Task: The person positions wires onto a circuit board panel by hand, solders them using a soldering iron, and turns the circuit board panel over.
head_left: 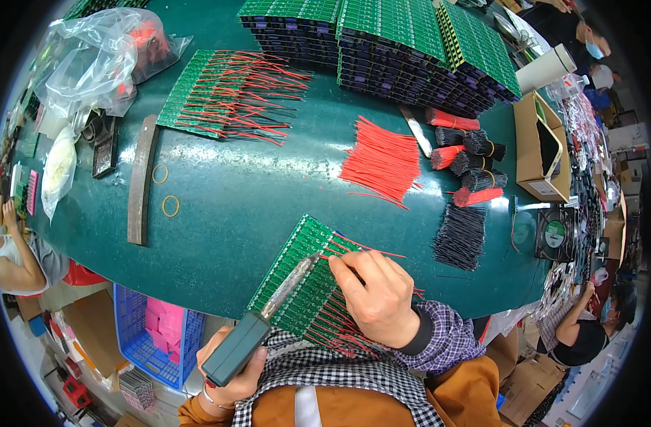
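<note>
A green circuit board panel lies tilted at the near edge of the table, with several red wires along its right side. My left hand is wrapped round the dark green handle of a soldering iron. The iron's metal barrel slants up over the board, its tip touching or very near the top part of the panel. Just right of that tip, my right hand pinches a thin red wire against the board. The fingers partly hide the wire and the board beneath.
Tall stacks of green boards stand at the back, and a wired panel lies left of them. Loose red wires, black wires and a small fan are to the right. A metal bar lies left.
</note>
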`<control>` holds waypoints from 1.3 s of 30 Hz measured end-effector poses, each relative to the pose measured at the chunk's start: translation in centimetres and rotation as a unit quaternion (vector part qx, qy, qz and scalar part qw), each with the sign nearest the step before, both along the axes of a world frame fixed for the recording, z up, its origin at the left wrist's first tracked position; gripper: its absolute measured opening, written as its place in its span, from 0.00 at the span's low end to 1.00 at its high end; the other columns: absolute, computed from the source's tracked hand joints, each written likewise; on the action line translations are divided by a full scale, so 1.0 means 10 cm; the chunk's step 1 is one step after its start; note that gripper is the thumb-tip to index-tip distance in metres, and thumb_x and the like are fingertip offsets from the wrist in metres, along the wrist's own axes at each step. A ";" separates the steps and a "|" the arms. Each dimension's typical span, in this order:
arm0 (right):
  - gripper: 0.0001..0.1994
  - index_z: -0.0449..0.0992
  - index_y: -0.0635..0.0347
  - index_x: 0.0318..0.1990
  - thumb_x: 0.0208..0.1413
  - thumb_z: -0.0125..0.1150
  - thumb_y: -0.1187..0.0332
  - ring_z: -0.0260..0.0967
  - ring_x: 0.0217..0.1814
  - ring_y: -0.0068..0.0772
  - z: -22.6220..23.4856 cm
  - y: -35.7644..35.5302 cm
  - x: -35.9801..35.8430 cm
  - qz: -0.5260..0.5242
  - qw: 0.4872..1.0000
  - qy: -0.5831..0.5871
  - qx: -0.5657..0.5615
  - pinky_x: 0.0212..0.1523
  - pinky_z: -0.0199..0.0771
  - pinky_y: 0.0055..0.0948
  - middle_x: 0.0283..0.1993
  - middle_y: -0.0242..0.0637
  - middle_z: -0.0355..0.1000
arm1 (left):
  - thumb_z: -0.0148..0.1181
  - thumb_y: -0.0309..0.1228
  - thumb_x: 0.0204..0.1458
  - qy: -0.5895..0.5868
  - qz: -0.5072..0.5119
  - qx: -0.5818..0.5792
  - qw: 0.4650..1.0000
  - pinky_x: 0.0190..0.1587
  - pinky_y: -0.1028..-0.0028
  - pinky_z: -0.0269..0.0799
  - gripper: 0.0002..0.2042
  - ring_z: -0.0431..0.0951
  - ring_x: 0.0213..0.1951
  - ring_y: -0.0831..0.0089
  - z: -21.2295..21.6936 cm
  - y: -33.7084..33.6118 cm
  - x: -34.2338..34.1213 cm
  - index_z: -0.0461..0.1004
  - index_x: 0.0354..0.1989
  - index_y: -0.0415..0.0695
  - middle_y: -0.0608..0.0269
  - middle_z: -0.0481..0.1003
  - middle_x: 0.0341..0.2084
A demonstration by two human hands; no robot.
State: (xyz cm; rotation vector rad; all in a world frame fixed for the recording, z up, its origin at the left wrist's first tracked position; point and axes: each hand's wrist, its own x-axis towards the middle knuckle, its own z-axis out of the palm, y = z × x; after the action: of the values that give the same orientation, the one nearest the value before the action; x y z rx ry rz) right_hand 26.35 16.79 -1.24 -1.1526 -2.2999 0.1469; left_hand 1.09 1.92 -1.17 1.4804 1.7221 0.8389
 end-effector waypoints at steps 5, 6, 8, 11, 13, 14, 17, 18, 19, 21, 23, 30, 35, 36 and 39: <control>0.12 0.81 0.65 0.41 0.47 0.65 0.74 0.73 0.35 0.31 0.00 0.00 -0.01 -0.001 1.000 -0.005 0.005 0.32 0.70 0.28 0.35 0.34 0.72 | 0.72 0.25 0.44 0.008 -0.003 0.027 1.000 0.31 0.63 0.77 0.14 0.81 0.29 0.56 0.01 -0.02 -0.03 0.83 0.41 0.36 0.50 0.80 0.32; 0.12 0.81 0.65 0.41 0.47 0.65 0.73 0.73 0.35 0.31 0.00 0.00 0.00 -0.001 1.000 -0.006 0.004 0.32 0.70 0.28 0.35 0.34 0.72 | 0.72 0.25 0.44 0.009 -0.002 0.028 1.000 0.31 0.63 0.77 0.14 0.80 0.29 0.56 0.02 -0.02 -0.03 0.83 0.41 0.36 0.50 0.80 0.32; 0.12 0.81 0.65 0.41 0.47 0.65 0.73 0.73 0.35 0.31 0.01 -0.01 0.00 -0.001 1.000 -0.008 0.003 0.32 0.70 0.27 0.35 0.34 0.72 | 0.72 0.25 0.44 0.020 -0.011 0.027 0.999 0.31 0.63 0.77 0.14 0.80 0.29 0.55 0.01 -0.06 -0.06 0.83 0.41 0.36 0.50 0.79 0.32; 0.12 0.81 0.65 0.41 0.47 0.65 0.73 0.73 0.35 0.31 0.00 -0.02 0.00 -0.003 1.000 -0.008 0.003 0.32 0.71 0.28 0.36 0.34 0.72 | 0.72 0.26 0.45 0.028 -0.012 0.033 0.999 0.31 0.63 0.77 0.13 0.81 0.29 0.55 0.03 -0.04 -0.04 0.83 0.40 0.36 0.50 0.79 0.32; 0.13 0.81 0.65 0.42 0.47 0.65 0.73 0.73 0.37 0.33 0.00 -0.03 -0.01 -0.009 1.000 -0.010 -0.007 0.35 0.72 0.30 0.37 0.35 0.73 | 0.72 0.26 0.45 0.028 -0.004 0.038 0.999 0.31 0.63 0.77 0.13 0.81 0.30 0.54 0.03 -0.03 -0.02 0.83 0.40 0.36 0.49 0.80 0.32; 0.13 0.81 0.65 0.42 0.47 0.65 0.73 0.73 0.37 0.33 0.01 -0.03 -0.01 -0.009 1.000 -0.010 -0.007 0.35 0.72 0.30 0.37 0.35 0.73 | 0.72 0.26 0.45 0.024 0.003 0.034 0.999 0.32 0.63 0.77 0.13 0.81 0.30 0.54 0.03 -0.04 -0.02 0.83 0.40 0.36 0.49 0.80 0.32; 0.13 0.81 0.65 0.42 0.47 0.65 0.73 0.74 0.38 0.35 0.06 -0.03 -0.02 -0.002 1.000 0.013 -0.002 0.38 0.73 0.33 0.39 0.37 0.74 | 0.72 0.27 0.45 0.021 0.015 0.020 0.999 0.32 0.63 0.78 0.13 0.82 0.30 0.54 0.01 -0.09 -0.03 0.84 0.39 0.35 0.48 0.80 0.32; 0.13 0.81 0.64 0.42 0.45 0.67 0.76 0.74 0.37 0.36 0.07 -0.05 -0.04 -0.002 1.000 0.030 -0.002 0.37 0.72 0.34 0.37 0.36 0.75 | 0.72 0.28 0.45 0.020 0.018 0.010 1.000 0.33 0.63 0.78 0.13 0.82 0.31 0.54 0.01 -0.10 -0.04 0.84 0.39 0.35 0.47 0.80 0.32; 0.14 0.82 0.63 0.42 0.44 0.69 0.79 0.74 0.35 0.36 0.09 -0.05 -0.05 -0.003 0.999 0.046 0.000 0.35 0.71 0.34 0.35 0.35 0.75 | 0.72 0.28 0.45 0.019 0.018 0.010 1.000 0.33 0.63 0.78 0.13 0.82 0.31 0.54 0.01 -0.11 -0.04 0.84 0.39 0.35 0.47 0.80 0.32; 0.14 0.82 0.63 0.42 0.44 0.69 0.80 0.74 0.34 0.36 0.08 -0.05 -0.05 0.000 0.999 0.042 -0.005 0.35 0.71 0.34 0.35 0.35 0.75 | 0.72 0.28 0.45 0.019 0.023 -0.003 1.000 0.33 0.63 0.78 0.14 0.82 0.31 0.54 0.01 -0.13 -0.04 0.84 0.39 0.35 0.48 0.80 0.31; 0.14 0.82 0.63 0.42 0.44 0.69 0.80 0.73 0.34 0.35 0.07 -0.05 -0.05 0.003 0.999 0.040 -0.009 0.34 0.70 0.33 0.35 0.35 0.75 | 0.72 0.28 0.45 0.018 0.021 -0.005 1.000 0.32 0.63 0.78 0.14 0.82 0.31 0.54 -0.03 -0.15 -0.06 0.84 0.39 0.35 0.48 0.80 0.32; 0.13 0.82 0.62 0.42 0.45 0.69 0.80 0.73 0.33 0.34 0.04 -0.06 -0.06 0.001 1.000 0.028 -0.012 0.33 0.69 0.33 0.35 0.34 0.75 | 0.73 0.27 0.43 0.012 0.019 0.008 1.000 0.31 0.64 0.78 0.14 0.82 0.29 0.55 -0.04 -0.13 -0.04 0.84 0.40 0.36 0.49 0.80 0.33; 0.13 0.82 0.63 0.42 0.46 0.69 0.79 0.73 0.32 0.34 0.03 -0.07 -0.05 0.001 1.000 0.026 -0.011 0.32 0.69 0.33 0.35 0.35 0.75 | 0.73 0.26 0.43 0.006 0.014 0.006 1.000 0.31 0.64 0.78 0.14 0.82 0.29 0.56 -0.02 -0.11 -0.03 0.84 0.39 0.37 0.50 0.80 0.33; 0.13 0.81 0.63 0.42 0.46 0.69 0.79 0.73 0.32 0.34 0.03 -0.07 -0.05 0.000 1.000 0.025 -0.010 0.32 0.69 0.33 0.35 0.35 0.75 | 0.73 0.26 0.43 0.008 0.012 0.009 1.000 0.31 0.64 0.78 0.14 0.82 0.29 0.56 -0.02 -0.11 -0.03 0.84 0.39 0.37 0.50 0.80 0.33; 0.13 0.81 0.63 0.41 0.46 0.69 0.79 0.73 0.32 0.34 0.03 -0.06 -0.05 -0.001 1.000 0.024 -0.010 0.32 0.69 0.33 0.35 0.34 0.75 | 0.73 0.26 0.43 0.009 0.006 0.019 1.000 0.31 0.64 0.77 0.14 0.82 0.28 0.56 -0.05 -0.11 -0.03 0.84 0.39 0.37 0.51 0.80 0.32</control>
State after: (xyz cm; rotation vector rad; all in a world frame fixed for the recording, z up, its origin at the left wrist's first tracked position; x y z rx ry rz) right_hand 25.84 16.14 -0.97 -1.1483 -2.2609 0.1940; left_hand 0.81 0.84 -1.67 1.5078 1.7393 0.8724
